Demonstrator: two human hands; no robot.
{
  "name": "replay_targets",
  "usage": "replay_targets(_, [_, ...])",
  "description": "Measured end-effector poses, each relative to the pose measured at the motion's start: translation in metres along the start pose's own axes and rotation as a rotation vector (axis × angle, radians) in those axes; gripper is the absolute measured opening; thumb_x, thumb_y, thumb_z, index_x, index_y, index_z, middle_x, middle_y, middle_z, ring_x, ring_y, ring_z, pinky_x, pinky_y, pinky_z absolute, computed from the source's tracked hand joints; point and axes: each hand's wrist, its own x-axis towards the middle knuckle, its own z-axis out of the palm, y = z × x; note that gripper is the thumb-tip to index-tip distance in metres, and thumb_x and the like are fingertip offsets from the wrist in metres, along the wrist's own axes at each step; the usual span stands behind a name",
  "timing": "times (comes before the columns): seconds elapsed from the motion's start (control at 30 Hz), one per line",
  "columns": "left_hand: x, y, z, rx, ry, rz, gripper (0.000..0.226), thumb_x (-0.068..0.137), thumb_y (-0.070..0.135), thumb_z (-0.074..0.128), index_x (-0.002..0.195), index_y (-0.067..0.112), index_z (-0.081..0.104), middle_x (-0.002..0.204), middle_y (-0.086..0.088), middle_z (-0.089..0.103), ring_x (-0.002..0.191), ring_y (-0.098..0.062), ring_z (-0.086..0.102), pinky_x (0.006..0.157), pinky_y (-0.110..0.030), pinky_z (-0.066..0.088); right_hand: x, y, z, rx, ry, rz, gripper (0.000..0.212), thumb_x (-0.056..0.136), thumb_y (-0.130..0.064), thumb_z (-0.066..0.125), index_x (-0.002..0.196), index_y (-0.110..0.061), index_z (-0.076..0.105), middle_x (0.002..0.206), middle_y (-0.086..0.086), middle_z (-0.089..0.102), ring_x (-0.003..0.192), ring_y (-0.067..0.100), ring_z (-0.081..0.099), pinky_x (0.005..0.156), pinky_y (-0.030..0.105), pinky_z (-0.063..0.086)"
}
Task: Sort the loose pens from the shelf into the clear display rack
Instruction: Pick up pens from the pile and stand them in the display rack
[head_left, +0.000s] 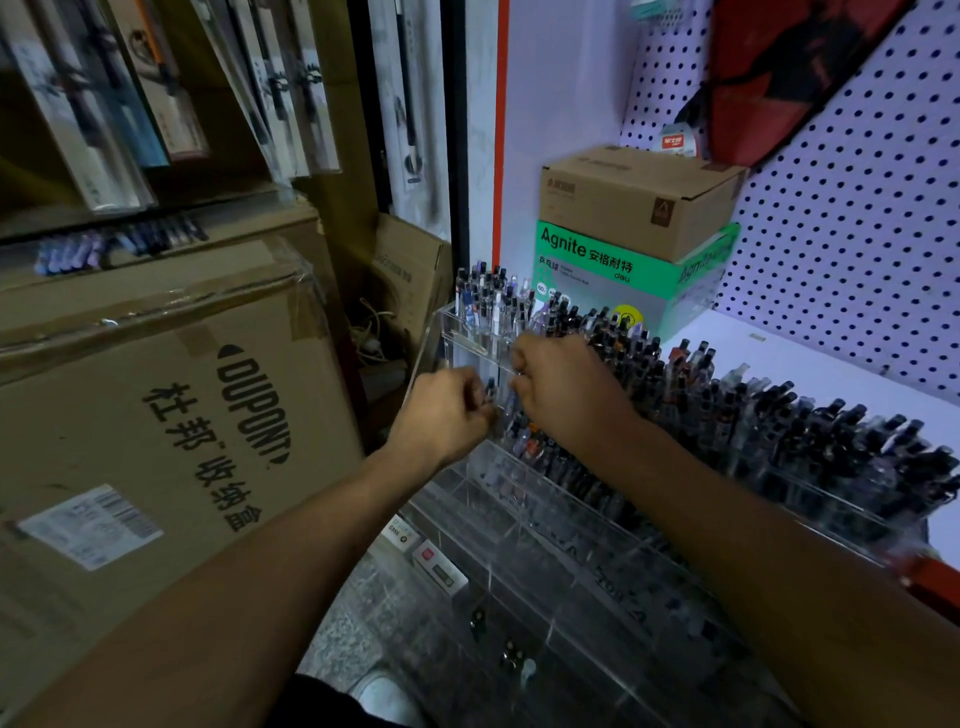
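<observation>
Pens (491, 387), light, stiff and likely slick, sit pinched mid-barrel between both hands (447, 410) just above the clear display rack (545, 499).

a big brown carton (156, 415) printed "dupont" stands at the left. a plain cardboard box (639, 200) sits atop a green and grey "agnite" box (623, 280) against the white pegboard (857, 208). packaged brushes (291, 83) hang above.
</observation>
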Motion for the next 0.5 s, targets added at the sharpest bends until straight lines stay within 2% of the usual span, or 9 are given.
replay_targets(0.1, [-0.003, -0.008, 0.002, 0.084, -0.073, -0.04, 0.016, 0.078, 0.016, 0.062, 0.063, 0.022, 0.059, 0.071, 0.003, 0.065, 0.072, -0.018, 0.064, 0.069, -0.037, 0.056, 0.0, -0.005, 0.004, -0.039, -0.086, 0.074, 0.025, 0.089, 0.0, 0.057, 0.069, -0.01, 0.046, 0.067, 0.01, 0.052, 0.069, 0.029, 0.06, 0.062, 0.035, 0.052])
replay_targets(0.17, [-0.002, -0.01, 0.002, 0.104, -0.076, -0.03, 0.019, 0.081, 0.015, 0.063, 0.063, 0.022, 0.06, 0.073, 0.004, 0.066, 0.075, -0.016, 0.064, 0.068, -0.035, 0.056, 0.0, -0.01, 0.004, -0.109, -0.135, 0.114, 0.04, 0.09, 0.0, 0.054, 0.06, -0.015, 0.033, 0.06, 0.004, 0.038, 0.068, 0.027, 0.056, 0.061, 0.033, 0.044])
replay_targets(0.3, [-0.003, -0.012, 0.003, 0.01, -0.086, -0.046, 0.013, 0.081, 0.011, 0.069, 0.075, 0.019, 0.061, 0.079, 0.004, 0.066, 0.075, -0.014, 0.061, 0.064, -0.025, 0.046, -0.001, -0.022, 0.006, -0.19, -0.189, 0.137, 0.04, 0.093, -0.003, 0.051, 0.062, -0.015, 0.028, 0.061, 0.003, 0.032, 0.07, 0.027, 0.047, 0.064, 0.034, 0.038])
replay_targets(0.37, [-0.004, -0.009, 0.002, -0.05, -0.083, -0.066, 0.018, 0.079, 0.012, 0.072, 0.089, 0.015, 0.058, 0.088, 0.002, 0.065, 0.08, -0.016, 0.06, 0.069, -0.03, 0.048, -0.003, -0.025, 0.008, -0.196, -0.218, 0.143, 0.029, 0.093, -0.004, 0.052, 0.069, -0.011, 0.037, 0.067, 0.005, 0.039, 0.075, 0.03, 0.053, 0.066, 0.034, 0.039])
replay_targets(0.43, [-0.004, -0.004, 0.002, -0.133, -0.084, -0.095, 0.031, 0.078, 0.007, 0.069, 0.104, 0.017, 0.055, 0.096, 0.001, 0.065, 0.083, -0.017, 0.06, 0.076, -0.036, 0.052, -0.005, -0.027, 0.005, -0.204, -0.249, 0.156, 0.008, 0.093, -0.004, 0.052, 0.088, -0.009, 0.056, 0.085, 0.011, 0.057, 0.088, 0.033, 0.062, 0.067, 0.035, 0.04])
replay_targets(0.5, [-0.003, 0.0, 0.002, -0.173, -0.094, -0.108, 0.042, 0.08, 0.003, 0.063, 0.119, 0.018, 0.052, 0.1, 0.0, 0.064, 0.084, -0.017, 0.061, 0.078, -0.036, 0.054, -0.007, -0.029, -0.001, -0.195, -0.297, 0.159, 0.015, 0.095, -0.003, 0.048, 0.106, -0.005, 0.059, 0.103, 0.016, 0.06, 0.097, 0.034, 0.061, 0.069, 0.035, 0.039])
